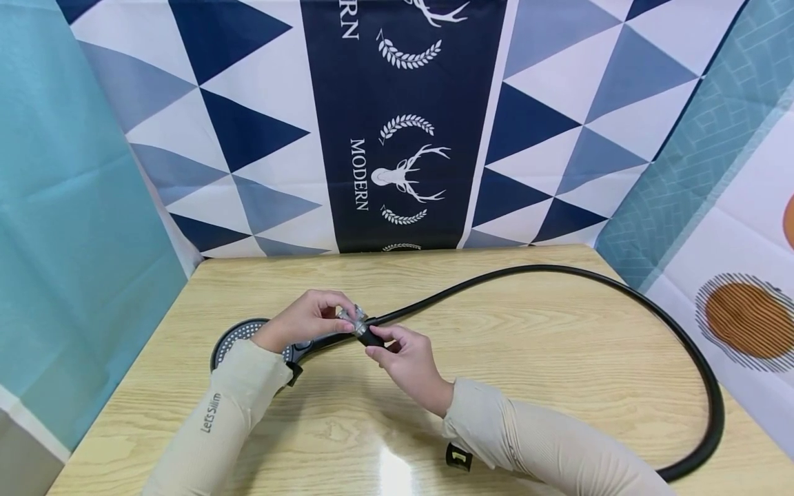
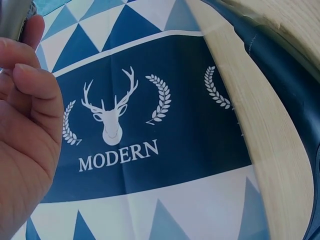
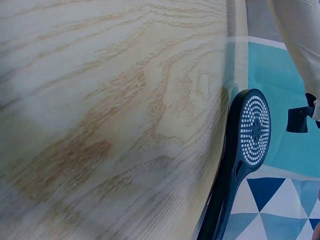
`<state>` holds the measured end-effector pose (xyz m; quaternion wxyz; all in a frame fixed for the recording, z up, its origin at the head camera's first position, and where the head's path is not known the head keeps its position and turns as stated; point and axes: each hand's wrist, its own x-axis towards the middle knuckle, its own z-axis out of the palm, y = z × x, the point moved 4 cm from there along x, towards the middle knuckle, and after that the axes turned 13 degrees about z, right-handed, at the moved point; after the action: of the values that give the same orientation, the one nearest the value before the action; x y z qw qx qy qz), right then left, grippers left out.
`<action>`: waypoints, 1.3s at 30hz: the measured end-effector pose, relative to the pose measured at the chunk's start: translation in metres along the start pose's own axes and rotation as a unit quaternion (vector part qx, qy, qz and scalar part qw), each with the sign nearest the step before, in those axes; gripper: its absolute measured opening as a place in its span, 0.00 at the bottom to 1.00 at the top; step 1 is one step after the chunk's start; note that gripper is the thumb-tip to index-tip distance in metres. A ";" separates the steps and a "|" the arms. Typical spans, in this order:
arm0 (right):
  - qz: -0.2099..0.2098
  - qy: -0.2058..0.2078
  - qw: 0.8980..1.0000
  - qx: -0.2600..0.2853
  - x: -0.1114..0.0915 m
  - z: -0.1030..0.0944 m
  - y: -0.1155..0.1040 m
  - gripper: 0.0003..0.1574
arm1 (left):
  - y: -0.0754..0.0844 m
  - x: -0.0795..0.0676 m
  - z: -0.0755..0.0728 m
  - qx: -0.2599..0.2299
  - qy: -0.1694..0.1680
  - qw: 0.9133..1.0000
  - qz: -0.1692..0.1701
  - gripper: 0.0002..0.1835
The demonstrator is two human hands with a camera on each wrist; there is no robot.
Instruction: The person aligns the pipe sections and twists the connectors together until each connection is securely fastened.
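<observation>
Over the middle of the table, both hands hold a small cylindrical fitting (image 1: 360, 328), clear and silver at one end and black at the other. My left hand (image 1: 313, 319) pinches the silver end between thumb and fingers. At the black end, the thumb and fingers of my right hand (image 1: 409, 358) grip it from the side. Just behind lies a black shower head (image 1: 238, 339), its round face of pale nozzles partly covered by the left forearm. In the left wrist view, curled fingers (image 2: 35, 82) hide most of a silver part (image 2: 11, 19).
From the shower head's handle, a black hose (image 1: 546, 269) loops across the back of the wooden table (image 1: 347, 427) and round the right side. A patterned cloth (image 1: 403, 89) hangs behind, with a teal cloth (image 1: 80, 207) at the left.
</observation>
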<state>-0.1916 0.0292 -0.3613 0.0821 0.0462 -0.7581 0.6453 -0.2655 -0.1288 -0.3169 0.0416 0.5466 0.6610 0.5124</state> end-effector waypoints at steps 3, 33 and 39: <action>-0.006 -0.011 1.000 -0.008 0.000 0.001 0.001 0.17 | 0.000 -0.001 0.000 0.004 0.000 1.000 -0.004 0.03; -0.072 0.025 0.996 -0.046 -0.001 0.003 -0.005 0.17 | 0.001 -0.005 -0.003 0.031 0.016 0.999 -0.005 0.03; -0.050 0.011 0.997 -0.054 0.001 0.003 -0.005 0.17 | 0.001 -0.005 -0.003 0.037 0.022 0.999 -0.009 0.05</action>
<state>-0.1920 0.0259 -0.3569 0.1250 0.0721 -0.7876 0.5991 -0.2642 -0.1348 -0.3176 0.0114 0.5305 0.6851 0.4991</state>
